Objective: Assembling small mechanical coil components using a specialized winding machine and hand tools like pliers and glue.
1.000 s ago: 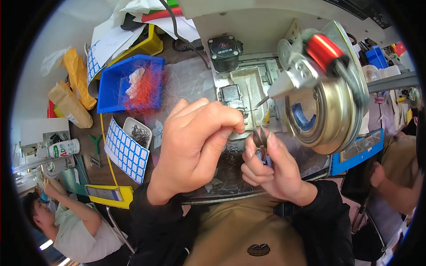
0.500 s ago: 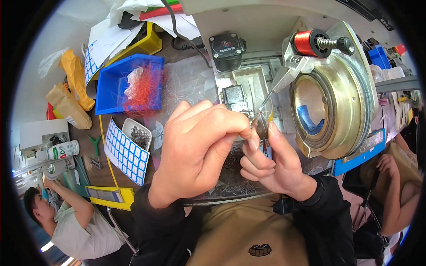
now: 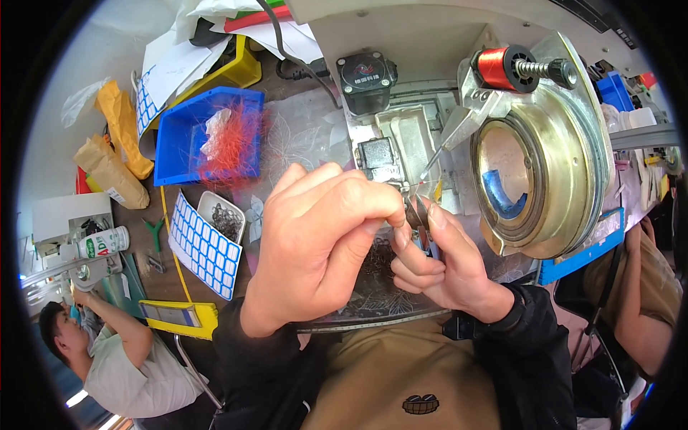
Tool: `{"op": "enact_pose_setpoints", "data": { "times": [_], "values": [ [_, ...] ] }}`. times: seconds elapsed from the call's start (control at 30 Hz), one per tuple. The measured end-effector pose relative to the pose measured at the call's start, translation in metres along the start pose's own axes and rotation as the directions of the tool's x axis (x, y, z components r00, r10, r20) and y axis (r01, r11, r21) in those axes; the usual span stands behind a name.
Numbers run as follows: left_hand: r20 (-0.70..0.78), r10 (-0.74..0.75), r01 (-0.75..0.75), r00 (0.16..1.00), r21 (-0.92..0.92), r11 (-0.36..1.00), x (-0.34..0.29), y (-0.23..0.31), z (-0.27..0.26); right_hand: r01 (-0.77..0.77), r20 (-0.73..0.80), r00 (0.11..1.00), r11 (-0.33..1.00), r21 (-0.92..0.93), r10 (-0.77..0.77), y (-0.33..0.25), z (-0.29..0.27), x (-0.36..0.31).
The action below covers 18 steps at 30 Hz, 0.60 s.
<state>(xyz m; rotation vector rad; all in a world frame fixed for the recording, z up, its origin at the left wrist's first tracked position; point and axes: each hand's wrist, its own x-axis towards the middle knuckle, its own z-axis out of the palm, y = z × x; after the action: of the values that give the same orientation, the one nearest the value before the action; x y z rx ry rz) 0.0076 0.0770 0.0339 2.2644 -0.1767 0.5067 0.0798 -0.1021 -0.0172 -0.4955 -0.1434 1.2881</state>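
1. Black box, right of the blue bin: pale characters, red emblem.
2. Bottle, left of and nearer than the bin: green, red lettering.
3. Strip, far right of the bin: pale print.
4. Bag, left of the bin: label, unreadably small.

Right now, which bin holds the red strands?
The blue bin, ahead-left of the left hand: red strands tangle inside. The white tray holds dark pieces; the yellow bin behind is partly paper-covered.
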Motion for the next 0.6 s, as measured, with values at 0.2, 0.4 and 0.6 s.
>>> {"op": "enact_pose_setpoints", "data": {
  "times": [0.2,0.4,0.6],
  "values": [
    [0.004,0.009,-0.009,1.0,0.012,1.0,-0.0001,-0.0013,-0.0005,0.033,0.053,0.998,0.999,-0.029,-0.031,-0.0033,0.0014,0.0],
    [0.007,0.022,-0.022,1.0,0.007,1.0,0.0016,-0.0009,0.0002,0.037,0.046,0.998,0.999,0.002,-0.037,-0.006,0.0026,0.005],
    [0.009,0.032,-0.033,0.999,0.026,0.999,0.0006,-0.0024,-0.0004,0.061,0.036,0.997,0.998,0.008,-0.061,-0.0063,0.0022,0.0068]
  ]
}}
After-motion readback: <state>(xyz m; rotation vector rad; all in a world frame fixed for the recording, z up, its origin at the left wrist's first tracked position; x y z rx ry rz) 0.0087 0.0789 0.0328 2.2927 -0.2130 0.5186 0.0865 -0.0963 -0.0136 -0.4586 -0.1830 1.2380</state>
